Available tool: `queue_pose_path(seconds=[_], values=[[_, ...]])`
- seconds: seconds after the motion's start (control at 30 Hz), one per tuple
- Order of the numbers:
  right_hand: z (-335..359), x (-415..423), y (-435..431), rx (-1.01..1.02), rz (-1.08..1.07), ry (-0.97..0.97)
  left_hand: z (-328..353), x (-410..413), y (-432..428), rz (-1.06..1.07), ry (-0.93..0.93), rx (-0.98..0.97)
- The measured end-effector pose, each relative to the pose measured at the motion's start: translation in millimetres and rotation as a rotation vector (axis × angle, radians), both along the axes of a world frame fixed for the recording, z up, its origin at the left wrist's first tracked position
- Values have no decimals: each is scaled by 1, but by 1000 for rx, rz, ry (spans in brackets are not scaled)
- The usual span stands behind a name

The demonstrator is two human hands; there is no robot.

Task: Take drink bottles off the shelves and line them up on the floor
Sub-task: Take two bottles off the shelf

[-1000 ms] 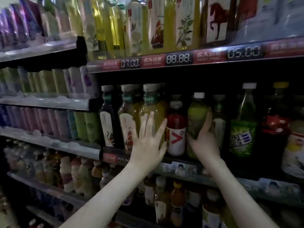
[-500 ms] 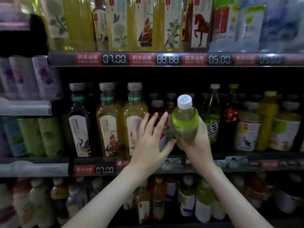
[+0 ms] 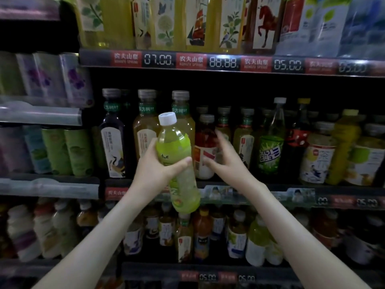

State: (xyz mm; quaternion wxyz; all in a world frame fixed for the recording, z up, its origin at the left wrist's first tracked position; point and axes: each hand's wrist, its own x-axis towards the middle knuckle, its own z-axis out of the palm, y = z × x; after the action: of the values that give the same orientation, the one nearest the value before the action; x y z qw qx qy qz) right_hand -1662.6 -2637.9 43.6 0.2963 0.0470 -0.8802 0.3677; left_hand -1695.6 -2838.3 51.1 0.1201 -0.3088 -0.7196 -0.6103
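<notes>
The fingers (image 3: 181, 163) of the left hand (image 3: 155, 171) are curled round the middle of a green drink bottle (image 3: 176, 146), thumb across its label. They hold it clear of the shelf (image 3: 260, 191), in front of the middle row and tilted, with its white cap (image 3: 167, 118) leaning left and its base below the shelf's front edge. The right hand (image 3: 228, 163) is just beside it, fingers spread and loosely bent, gripping nothing. It is in front of a red-labelled bottle (image 3: 205, 142) on the shelf; whether it touches that bottle cannot be told. The step in hand seems to be clearing this row, and the floor is out of view. The label looks slick, so the left hand would do well to grip firmly at the waist. The right hand should probably take the next bottle low on its body and draw it straight out, since the neighbours stand close and could topple. Each bottle then wants setting down upright beside the last.
</notes>
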Motion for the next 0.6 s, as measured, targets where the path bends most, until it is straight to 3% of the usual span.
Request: queue_pose_path(seconds=[0.13,0.3,0.6], values=[[3,-47,-8,-135,-214,-7,-2,0,-19,71,-10,-84],[-7,-74,-7,-263,-268,-59,-15,0,-36,121,-33,-132],[-19,3,-24,-288,-258,275,-74,22,-37,14,-147,-161]])
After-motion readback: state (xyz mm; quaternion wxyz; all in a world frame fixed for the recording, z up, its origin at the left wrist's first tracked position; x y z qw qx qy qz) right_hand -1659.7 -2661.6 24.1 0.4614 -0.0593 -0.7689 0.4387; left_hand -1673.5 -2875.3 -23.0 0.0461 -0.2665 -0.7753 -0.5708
